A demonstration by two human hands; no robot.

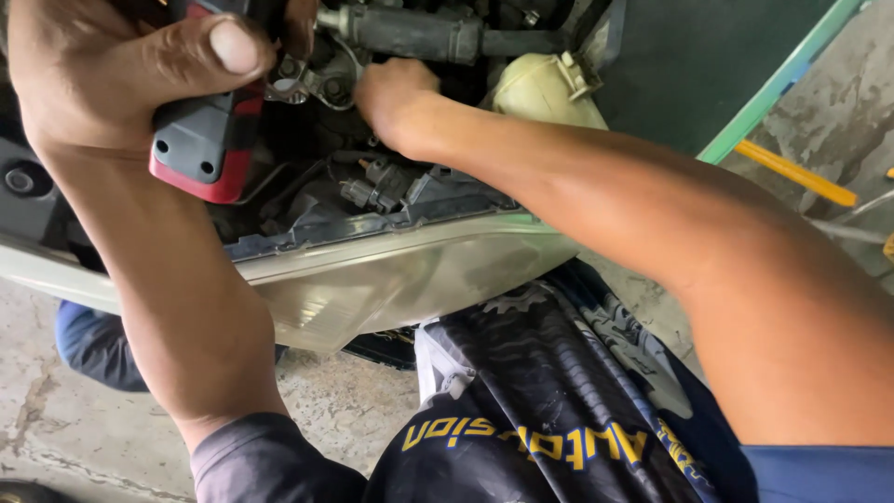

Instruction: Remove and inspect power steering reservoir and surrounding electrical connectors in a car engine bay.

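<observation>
My left hand (112, 79) grips a red and grey power tool (200, 144), thumb laid across its top, held over the engine bay at the upper left. My right hand (396, 98) reaches deep into the bay, fingers curled down among metal clamps (307, 84) and a black hose (419, 33); whether it holds anything is hidden. Below both hands lies the car's clear headlight (400, 275), with black electrical connectors (377, 186) just behind it.
A cream-coloured fluid reservoir (540, 88) sits right of my right hand. The green car body edge (782, 79) runs diagonally at the upper right, with a yellow bar (796, 172) on the concrete floor (354, 410). My dark printed shirt (540, 401) fills the lower middle.
</observation>
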